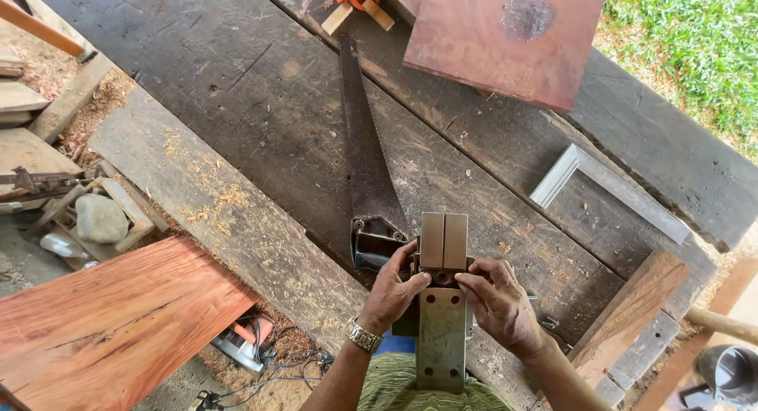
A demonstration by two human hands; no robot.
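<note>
A grey metal tool [441, 300], long and flat with bolt holes and a two-part top plate, stands at the near edge of a dark plank workbench [260, 119]. My left hand [392, 291], with a wristwatch, presses its fingers against the tool's left side just under the top plate. My right hand [497, 304] grips the tool's right side at the same height. A handsaw [365, 154] lies on the bench just beyond, its dark handle beside my left hand.
A metal try square [604, 182] lies at the right. A reddish board [505, 36] rests at the bench's far end, another reddish plank [110, 324] lies lower left. A circular saw [245, 344] and cable sit on the sawdust floor. A wood block [628, 308] lies at right.
</note>
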